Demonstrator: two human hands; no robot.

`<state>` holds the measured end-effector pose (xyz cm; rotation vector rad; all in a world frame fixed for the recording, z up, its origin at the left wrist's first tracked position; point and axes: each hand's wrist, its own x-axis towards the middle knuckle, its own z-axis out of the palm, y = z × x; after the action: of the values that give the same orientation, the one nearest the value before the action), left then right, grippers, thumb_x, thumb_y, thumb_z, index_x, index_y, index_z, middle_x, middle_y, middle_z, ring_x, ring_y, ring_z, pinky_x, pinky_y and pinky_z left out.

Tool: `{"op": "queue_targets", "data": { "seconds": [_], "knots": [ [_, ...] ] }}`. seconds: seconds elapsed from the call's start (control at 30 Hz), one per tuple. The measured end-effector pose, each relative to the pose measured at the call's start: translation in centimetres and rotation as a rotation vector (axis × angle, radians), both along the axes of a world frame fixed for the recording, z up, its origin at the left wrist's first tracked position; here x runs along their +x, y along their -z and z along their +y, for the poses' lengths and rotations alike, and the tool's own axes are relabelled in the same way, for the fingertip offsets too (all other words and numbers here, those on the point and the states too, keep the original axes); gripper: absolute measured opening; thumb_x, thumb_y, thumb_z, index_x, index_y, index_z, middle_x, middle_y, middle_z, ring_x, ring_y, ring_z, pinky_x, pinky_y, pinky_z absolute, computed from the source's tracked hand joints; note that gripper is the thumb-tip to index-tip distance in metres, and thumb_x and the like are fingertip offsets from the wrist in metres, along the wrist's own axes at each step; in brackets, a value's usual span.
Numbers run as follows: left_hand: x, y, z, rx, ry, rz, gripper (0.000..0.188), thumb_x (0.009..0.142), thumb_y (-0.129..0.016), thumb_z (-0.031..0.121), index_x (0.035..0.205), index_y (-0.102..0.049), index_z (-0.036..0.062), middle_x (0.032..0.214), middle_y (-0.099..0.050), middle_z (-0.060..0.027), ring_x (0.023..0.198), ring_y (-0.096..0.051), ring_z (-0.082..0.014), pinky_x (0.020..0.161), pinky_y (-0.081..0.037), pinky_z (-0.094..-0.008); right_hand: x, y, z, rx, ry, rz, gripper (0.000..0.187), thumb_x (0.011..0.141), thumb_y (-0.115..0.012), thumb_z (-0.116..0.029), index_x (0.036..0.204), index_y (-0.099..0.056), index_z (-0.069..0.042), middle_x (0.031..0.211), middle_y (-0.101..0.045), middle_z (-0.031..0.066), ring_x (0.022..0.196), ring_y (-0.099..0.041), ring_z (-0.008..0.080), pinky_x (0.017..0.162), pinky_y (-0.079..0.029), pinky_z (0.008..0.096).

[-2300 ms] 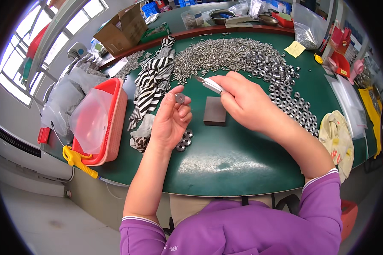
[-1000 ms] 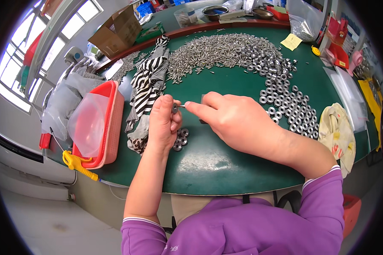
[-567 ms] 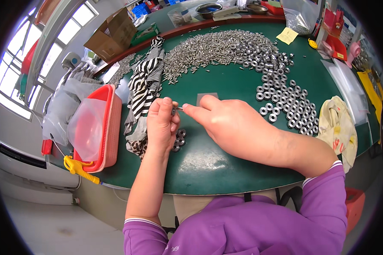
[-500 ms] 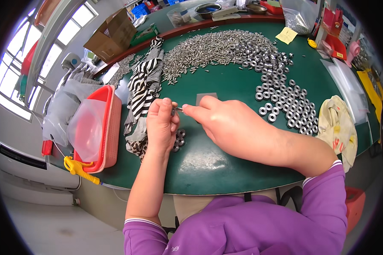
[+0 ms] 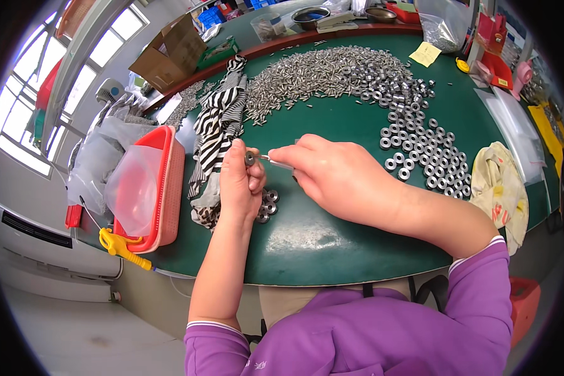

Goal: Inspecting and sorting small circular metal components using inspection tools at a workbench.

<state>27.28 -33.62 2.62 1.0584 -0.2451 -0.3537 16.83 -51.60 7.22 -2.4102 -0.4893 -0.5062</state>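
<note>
The left hand [image 5: 239, 182] is pinching a metal ring [image 5: 249, 158] above the green table [image 5: 319, 263], left of centre; the right hand [image 5: 341, 169] is holding a slim silver tool [image 5: 282, 165] in a narrow grip, its tip pointing left, contact being unclear; since moments ago, the ring's face is turning into view and more tool is showing, suggesting unfinished work.
</note>
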Motion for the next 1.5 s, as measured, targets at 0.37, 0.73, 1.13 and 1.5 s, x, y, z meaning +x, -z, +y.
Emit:
{"op": "queue_targets", "data": {
  "seconds": [0.37, 0.73, 1.13, 1.5],
  "knots": [
    [-0.4, -0.4, -0.4, 0.108, -0.030, -0.002, 0.032, 0.095, -0.058, 0.038, 0.083, -0.055, 0.0080, 0.054, -0.047, 0.0023, 0.038, -0.034, -0.0037, 0.034, -0.024, -0.0182, 0.4, 0.9, 0.0, -0.059, -0.026, -0.203, 0.022, 0.082, -0.060, -0.008, 0.103, -0.062, -0.009, 0.084, -0.057, 0.0106, 0.075, -0.061, 0.0293, 0.066, -0.051, 0.0408],
    [-0.6, -0.7, -0.6, 0.175, -0.122, -0.001, 0.027, 0.093, -0.063, 0.032, 0.079, -0.054, 0.0106, 0.054, -0.048, 0.0028, 0.037, -0.035, -0.0030, 0.034, -0.025, -0.0177, 0.1, 1.3, 0.3, -0.143, -0.017, -0.197, 0.033, 0.079, -0.056, -0.006, 0.110, -0.064, -0.011, 0.085, -0.062, 0.0079, 0.080, -0.060, 0.0282, 0.075, -0.051, 0.0392],
    [-0.1, -0.8, -0.1, 0.321, -0.052, 0.009, 0.027, 0.093, -0.063, 0.029, 0.074, -0.052, 0.0124, 0.054, -0.048, 0.0031, 0.038, -0.035, -0.0028, 0.034, -0.025, -0.0178, 0.7, 1.1, -0.3, -0.407, 0.056, -0.324, 0.027, 0.077, -0.062, -0.013, 0.103, -0.068, -0.015, 0.096, -0.065, 0.0034, 0.080, -0.059, 0.0206, 0.068, -0.049, 0.0347],
    [-0.4, -0.9, -0.4, 0.348, -0.100, -0.071, 0.027, 0.093, -0.064, 0.027, 0.074, -0.053, 0.0114, 0.061, -0.051, 0.0037, 0.044, -0.039, -0.0021, 0.037, -0.027, -0.0163, 0.6, 1.2, -0.1, -0.487, 0.101, -0.412, 0.024, 0.078, -0.062, -0.013, 0.101, -0.068, -0.014, 0.100, -0.066, 0.0033, 0.079, -0.059, 0.0189, 0.068, -0.047, 0.0321]
  ]
}}
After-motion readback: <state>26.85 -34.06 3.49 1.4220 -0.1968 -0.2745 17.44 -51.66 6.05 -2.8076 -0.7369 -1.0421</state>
